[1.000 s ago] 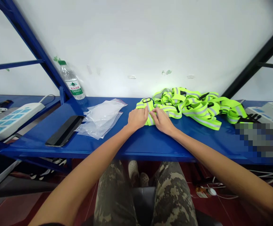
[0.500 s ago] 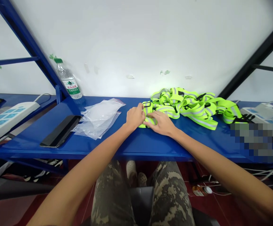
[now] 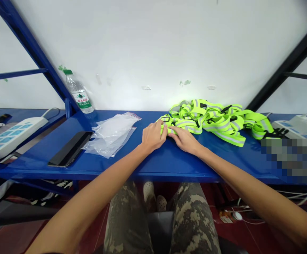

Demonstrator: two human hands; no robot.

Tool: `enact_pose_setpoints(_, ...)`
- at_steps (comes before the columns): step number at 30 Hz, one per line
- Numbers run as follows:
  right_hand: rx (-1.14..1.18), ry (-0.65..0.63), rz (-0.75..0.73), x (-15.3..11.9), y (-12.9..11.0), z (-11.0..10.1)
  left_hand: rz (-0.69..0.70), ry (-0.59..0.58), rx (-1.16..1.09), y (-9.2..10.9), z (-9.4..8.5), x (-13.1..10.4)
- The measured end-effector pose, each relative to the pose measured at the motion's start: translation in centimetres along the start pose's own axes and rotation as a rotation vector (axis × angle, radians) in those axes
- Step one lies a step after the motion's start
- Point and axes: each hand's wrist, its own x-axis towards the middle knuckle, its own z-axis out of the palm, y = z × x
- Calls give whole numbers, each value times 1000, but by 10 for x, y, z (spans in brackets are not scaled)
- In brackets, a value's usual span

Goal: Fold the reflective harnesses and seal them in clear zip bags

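Between my hands is a neon-yellow reflective strap (image 3: 166, 120) with a grey stripe and a black buckle, partly folded. My left hand (image 3: 154, 135) is closed round its left part, thumb towards me. My right hand (image 3: 184, 139) pinches its right part between thumb and fingers. Both hands are low over the blue table (image 3: 155, 165), close together. Just behind and to the right lies a tangled heap of the same straps (image 3: 217, 121) with black buckles. My fingers hide part of the held strap.
Left of my hands lie clear plastic bags (image 3: 111, 135) and a black phone (image 3: 70, 149). A water bottle (image 3: 80, 95) stands by the wall. Power strips (image 3: 14, 135) lie at far left and right. Blue frame posts (image 3: 34, 46) rise at the left.
My fingers have closed more tightly on the strap, and its near part is now squeezed into a narrower fold. The left hand has shifted slightly right; the heap stays put.
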Motion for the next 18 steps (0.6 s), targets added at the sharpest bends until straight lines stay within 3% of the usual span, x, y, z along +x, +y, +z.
enact_pose_setpoints(4, 48, 35, 83, 11, -4, 3, -42, 51, 16, 1, 0, 3)
enact_pose_setpoints(8, 87, 62, 197, 16, -7, 11, -154, -2, 37, -1, 0, 8)
enact_pose_setpoints(14, 37, 212, 26, 13, -8, 16, -224, -88, 64, 1, 1, 11)
enact_pose_setpoints(18, -98, 175, -79, 9, -11, 11, -221, -98, 77, 0, 4, 12)
